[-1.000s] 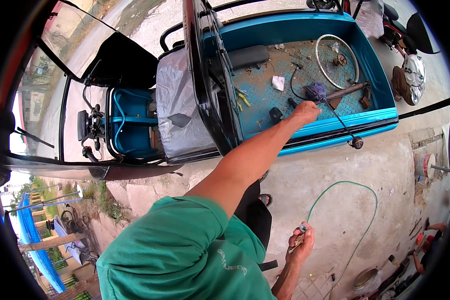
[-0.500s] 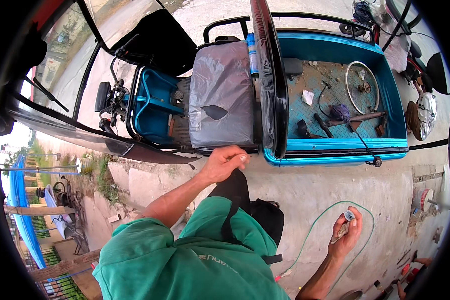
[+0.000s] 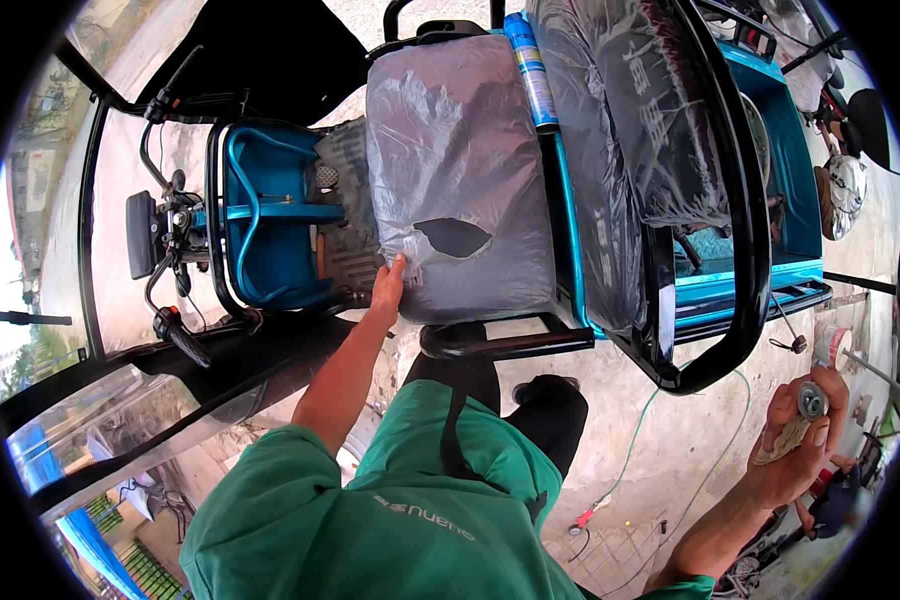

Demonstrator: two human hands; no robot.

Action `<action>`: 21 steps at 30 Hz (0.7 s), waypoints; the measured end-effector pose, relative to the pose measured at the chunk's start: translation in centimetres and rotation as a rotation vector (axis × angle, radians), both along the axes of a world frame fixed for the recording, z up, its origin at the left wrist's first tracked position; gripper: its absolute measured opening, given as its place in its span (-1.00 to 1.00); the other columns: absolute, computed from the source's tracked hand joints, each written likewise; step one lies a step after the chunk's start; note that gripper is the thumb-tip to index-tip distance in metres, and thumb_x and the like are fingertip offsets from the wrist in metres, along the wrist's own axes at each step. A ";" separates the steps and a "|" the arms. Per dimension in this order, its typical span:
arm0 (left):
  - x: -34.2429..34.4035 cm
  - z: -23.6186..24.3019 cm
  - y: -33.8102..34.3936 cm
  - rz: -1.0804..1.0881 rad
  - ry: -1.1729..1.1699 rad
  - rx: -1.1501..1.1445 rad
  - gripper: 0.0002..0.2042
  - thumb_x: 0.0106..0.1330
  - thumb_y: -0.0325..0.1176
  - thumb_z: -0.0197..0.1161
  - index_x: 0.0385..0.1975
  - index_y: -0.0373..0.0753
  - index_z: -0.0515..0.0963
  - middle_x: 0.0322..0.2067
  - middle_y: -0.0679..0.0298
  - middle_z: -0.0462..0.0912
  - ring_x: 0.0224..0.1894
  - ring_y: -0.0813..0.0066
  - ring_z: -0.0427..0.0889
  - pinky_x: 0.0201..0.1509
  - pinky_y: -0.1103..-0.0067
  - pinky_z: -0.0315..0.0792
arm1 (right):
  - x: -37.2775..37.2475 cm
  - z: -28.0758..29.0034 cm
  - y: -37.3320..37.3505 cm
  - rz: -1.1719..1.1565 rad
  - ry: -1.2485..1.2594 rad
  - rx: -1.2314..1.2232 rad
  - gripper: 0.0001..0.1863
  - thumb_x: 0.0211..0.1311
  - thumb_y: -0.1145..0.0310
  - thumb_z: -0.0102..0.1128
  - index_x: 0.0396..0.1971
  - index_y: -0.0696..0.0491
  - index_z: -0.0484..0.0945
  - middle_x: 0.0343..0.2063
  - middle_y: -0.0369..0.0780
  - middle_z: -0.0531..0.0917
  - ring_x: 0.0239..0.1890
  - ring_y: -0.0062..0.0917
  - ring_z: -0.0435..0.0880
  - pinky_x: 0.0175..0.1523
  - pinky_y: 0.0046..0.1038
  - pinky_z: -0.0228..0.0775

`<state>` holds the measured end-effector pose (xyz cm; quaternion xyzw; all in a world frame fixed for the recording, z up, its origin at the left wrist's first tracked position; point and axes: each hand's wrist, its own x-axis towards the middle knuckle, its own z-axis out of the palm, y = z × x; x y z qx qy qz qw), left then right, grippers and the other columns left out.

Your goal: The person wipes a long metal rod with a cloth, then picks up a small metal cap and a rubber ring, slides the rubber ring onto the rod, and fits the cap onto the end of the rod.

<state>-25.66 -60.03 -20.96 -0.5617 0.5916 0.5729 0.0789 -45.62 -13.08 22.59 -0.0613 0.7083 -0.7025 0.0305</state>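
My left hand [image 3: 387,292] grips the near-left edge of the grey seat cushion [image 3: 463,130], which is wrapped in plastic with a torn dark patch near its front. My right hand [image 3: 798,440], low on the right, is closed on a round silvery metal part [image 3: 811,399] and something pale, perhaps a rag. A blue and silver can [image 3: 530,70] lies behind the cushion, beside the plastic-covered backrest [image 3: 595,170].
Handlebars [image 3: 170,230] and a blue front tray [image 3: 270,268] are at left. A black rail [image 3: 745,250] borders the blue cargo bed [image 3: 800,220] at right. A green hose [image 3: 648,410] lies on the concrete. Another person [image 3: 832,505] is at lower right.
My left hand left the cargo bed's near side and moved leftward to the seat cushion's edge. The view has moved closer to the seat. My right hand still holds the metal part.
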 end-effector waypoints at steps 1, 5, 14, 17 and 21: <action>-0.9 0.5 0.3 0.112 -0.013 0.056 -0.06 0.22 0.31 0.11 0.37 -0.38 0.11 0.34 -0.03 0.21 0.35 0.19 0.25 0.37 0.27 0.12 | -0.8 0.0 -1.2 -0.011 0.049 0.073 -0.38 0.23 0.00 0.23 0.00 0.27 0.42 -0.15 -0.16 0.46 -0.30 -0.60 0.53 -0.24 -0.68 0.48; -5.0 7.3 1.0 0.262 0.057 0.298 -0.19 0.24 0.24 0.15 0.36 -0.21 0.18 0.35 0.08 0.22 0.38 0.17 0.18 0.39 0.21 0.08 | -4.1 1.4 -8.5 -0.014 0.144 0.237 -0.40 0.29 0.00 0.12 0.04 0.26 0.41 -0.19 -0.18 0.48 -0.31 -0.65 0.53 -0.33 -0.71 0.43; -3.1 7.6 -0.1 0.280 0.069 0.027 -0.44 0.29 0.20 0.12 -0.10 -0.26 0.44 -0.16 0.22 0.50 -0.08 0.40 0.45 0.03 0.34 0.38 | -13.2 3.0 -22.9 0.390 0.234 0.340 -0.58 0.41 0.24 -0.15 0.07 0.17 0.51 -0.47 -0.29 0.62 -0.65 -0.88 0.27 -0.58 -0.75 0.02; -2.2 11.8 0.8 0.365 0.280 0.196 -0.57 0.35 0.09 0.12 -0.23 -0.23 0.42 -0.40 0.38 0.42 -0.29 0.60 0.38 -0.22 0.49 0.37 | -16.0 1.4 -27.6 0.504 0.267 0.369 -0.60 0.41 0.20 -0.08 0.03 0.13 0.57 -0.48 -0.31 0.62 -0.66 -0.87 0.27 -0.58 -0.76 0.01; -5.6 20.1 4.4 0.090 0.478 0.212 -0.71 0.36 -0.11 0.19 -0.29 -0.22 0.37 -0.47 0.42 0.38 -0.38 0.68 0.34 -0.36 0.59 0.32 | -18.0 -2.0 -30.0 0.581 0.142 0.304 -0.67 0.41 0.26 -0.04 -0.01 0.12 0.57 -0.49 -0.34 0.62 -0.63 -0.90 0.28 -0.57 -0.76 0.05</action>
